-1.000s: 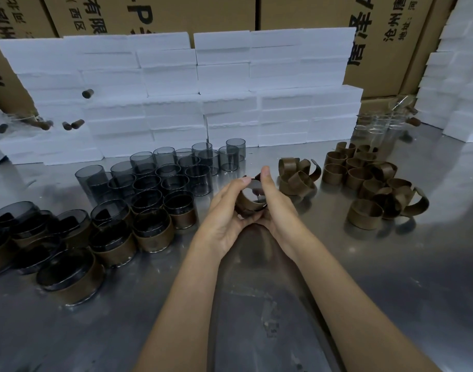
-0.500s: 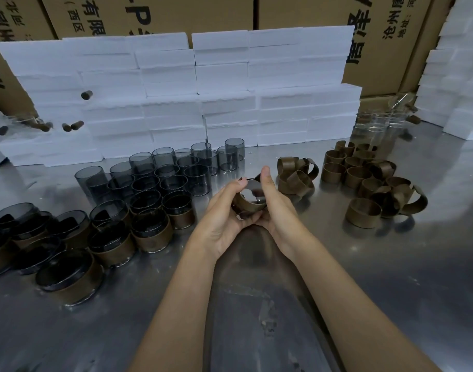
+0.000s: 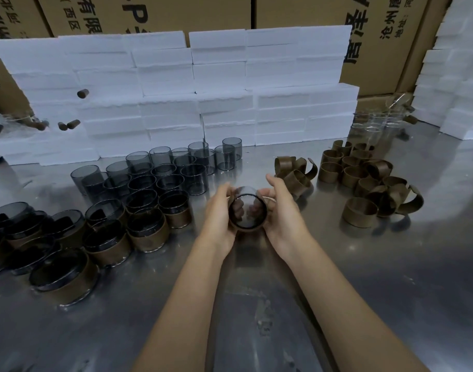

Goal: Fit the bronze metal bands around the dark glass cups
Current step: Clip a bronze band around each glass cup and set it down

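Head view looks down your two bare forearms to the middle of the steel table, where both hands meet on one dark glass cup. Your left hand wraps the cup's left side and your right hand wraps its right side, fingers curled round the wall and showing through the smoky glass — each hand is closed on the cup, with the open mouth tilted up toward you. A bronze band shows as a brown rim along the cup's lower edge between your palms; how far round it sits you cannot tell, since your hands cover the sides. To your left stand the banded cups, clustered close together with their brown bands low on the glass, and just behind them the bare dark cups stand upright in rows. To your right lie the loose bronze bands: a small heap just beyond your right hand and a larger pile farther right, some closed into rings, some sprung open. White foam blocks are stacked along the table's far edge — brown cartons rise behind them, and a few clear glass cups stand at the far right.
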`<state>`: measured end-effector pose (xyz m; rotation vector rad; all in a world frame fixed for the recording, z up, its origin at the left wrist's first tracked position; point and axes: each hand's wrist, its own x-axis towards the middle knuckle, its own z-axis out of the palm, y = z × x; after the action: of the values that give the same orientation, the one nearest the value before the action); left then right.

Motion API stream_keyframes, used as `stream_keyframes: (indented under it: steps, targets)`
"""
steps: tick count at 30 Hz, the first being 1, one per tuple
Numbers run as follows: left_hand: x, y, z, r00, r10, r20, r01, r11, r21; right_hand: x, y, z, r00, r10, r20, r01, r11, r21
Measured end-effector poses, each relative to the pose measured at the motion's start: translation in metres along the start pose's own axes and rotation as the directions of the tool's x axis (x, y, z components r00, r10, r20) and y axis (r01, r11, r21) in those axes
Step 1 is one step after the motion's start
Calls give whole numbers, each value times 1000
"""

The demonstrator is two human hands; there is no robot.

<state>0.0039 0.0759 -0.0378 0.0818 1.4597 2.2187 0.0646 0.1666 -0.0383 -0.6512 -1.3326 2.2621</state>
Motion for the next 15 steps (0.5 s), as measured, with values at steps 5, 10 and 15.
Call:
stream_keyframes:
  steps: [5,10,15]
  targets:
    - [-4,-10,11,992,73,-105,-64,994,89,1,1,6,996,10,-85,-7,999,32]
    - [-6,-11,11,988,85,-125,-72,992,108,1,4,5,998,2,-70,1,999,46]
    - [-10,-10,13,996,51,-80,-45,997,70,-1,2,5,998,13,-55,-12,1000,22]
